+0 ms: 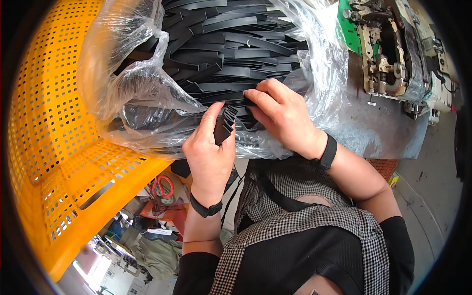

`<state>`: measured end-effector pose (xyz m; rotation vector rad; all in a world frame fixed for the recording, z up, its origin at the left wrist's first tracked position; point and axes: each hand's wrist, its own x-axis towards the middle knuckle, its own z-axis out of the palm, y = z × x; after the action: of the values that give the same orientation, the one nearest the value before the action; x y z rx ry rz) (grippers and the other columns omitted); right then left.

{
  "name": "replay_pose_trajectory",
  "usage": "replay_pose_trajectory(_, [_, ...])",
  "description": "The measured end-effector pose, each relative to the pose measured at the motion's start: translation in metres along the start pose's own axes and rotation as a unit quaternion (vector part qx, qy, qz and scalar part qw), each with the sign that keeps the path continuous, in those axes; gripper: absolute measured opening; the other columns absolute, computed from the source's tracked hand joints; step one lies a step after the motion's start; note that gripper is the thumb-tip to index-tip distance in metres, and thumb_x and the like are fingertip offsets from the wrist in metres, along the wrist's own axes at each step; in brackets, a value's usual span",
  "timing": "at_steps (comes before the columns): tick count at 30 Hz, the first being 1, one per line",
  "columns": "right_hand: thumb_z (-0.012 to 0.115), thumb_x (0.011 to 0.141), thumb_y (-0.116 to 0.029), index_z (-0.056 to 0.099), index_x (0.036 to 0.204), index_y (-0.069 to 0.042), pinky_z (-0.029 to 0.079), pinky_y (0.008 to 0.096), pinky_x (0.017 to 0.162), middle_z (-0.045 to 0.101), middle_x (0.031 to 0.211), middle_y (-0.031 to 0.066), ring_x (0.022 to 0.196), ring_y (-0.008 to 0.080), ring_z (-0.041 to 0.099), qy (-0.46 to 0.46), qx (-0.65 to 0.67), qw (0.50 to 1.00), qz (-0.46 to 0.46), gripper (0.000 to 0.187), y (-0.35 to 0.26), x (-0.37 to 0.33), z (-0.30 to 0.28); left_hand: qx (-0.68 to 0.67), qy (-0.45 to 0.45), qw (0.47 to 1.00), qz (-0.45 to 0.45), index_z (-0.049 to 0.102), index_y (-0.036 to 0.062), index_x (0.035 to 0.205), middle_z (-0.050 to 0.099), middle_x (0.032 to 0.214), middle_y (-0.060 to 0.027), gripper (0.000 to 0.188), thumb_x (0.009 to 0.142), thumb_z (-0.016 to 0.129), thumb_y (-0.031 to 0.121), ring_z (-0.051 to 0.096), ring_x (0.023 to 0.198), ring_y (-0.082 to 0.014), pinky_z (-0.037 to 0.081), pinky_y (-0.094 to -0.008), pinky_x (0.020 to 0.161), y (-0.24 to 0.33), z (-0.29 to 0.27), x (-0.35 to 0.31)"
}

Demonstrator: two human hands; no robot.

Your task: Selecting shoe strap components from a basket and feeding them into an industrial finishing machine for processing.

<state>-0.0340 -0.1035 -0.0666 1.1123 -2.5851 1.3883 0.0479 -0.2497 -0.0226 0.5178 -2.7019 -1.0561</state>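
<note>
A clear plastic bag [132,83] lies open in an orange perforated crate [54,137] and is full of flat black strips [231,49]. My left hand [209,150] is closed around a small fanned stack of black strips [224,124] at the bag's mouth. My right hand [282,115] reaches into the bag from the right, its fingertips pinching the end of a black strip that lies on the pile. Both wrists wear dark bands.
A grey metal table [373,128] runs to the right, carrying a cream and green machine [393,54]. Below the crate, red-handled scissors [163,189] and assorted clutter lie on the floor. My checked apron fills the lower middle.
</note>
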Motion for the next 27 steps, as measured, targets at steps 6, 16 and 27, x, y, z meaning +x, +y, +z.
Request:
replay_pose_trajectory(6, [0.068,0.07,-0.007,0.059,0.092,-0.002,0.048,0.0355,0.066,0.051,0.084,0.0084,0.078,0.0267,0.055,-0.01,-0.036,0.998,-0.052,0.024,0.009,0.01,-0.006,0.0,-0.033,0.999,-0.018,0.065,0.0039,0.111,0.046,0.059,0.0006,0.032,0.081,0.072,0.011,0.036,0.051,-0.0071,0.033,-0.0232,0.049,0.01,-0.005,0.008])
replay_pose_trajectory(16, [0.064,0.085,-0.009,0.064,0.095,0.001,0.044,0.0231,0.055,0.059,0.067,0.0019,0.061,0.0049,0.055,-0.156,0.294,0.925,0.183,0.014,-0.002,-0.004,-0.1,-0.036,-0.155,0.975,0.153,0.065,0.0,0.098,0.062,0.098,-0.0106,0.032,0.068,0.076,-0.001,0.063,0.084,-0.0226,0.052,-0.0309,0.074,0.057,-0.012,0.027])
replay_pose_trajectory(27, [0.06,0.091,-0.011,0.063,0.09,-0.001,0.045,0.0189,0.053,0.06,0.073,-0.0016,0.058,0.004,0.055,-0.097,0.492,0.811,0.302,0.01,0.02,-0.047,-0.164,-0.205,-0.244,0.943,0.093,0.065,-0.0016,0.097,0.059,0.073,-0.0063,0.024,0.08,0.075,0.012,0.052,0.058,-0.0096,0.042,-0.0237,0.053,0.112,0.033,0.008])
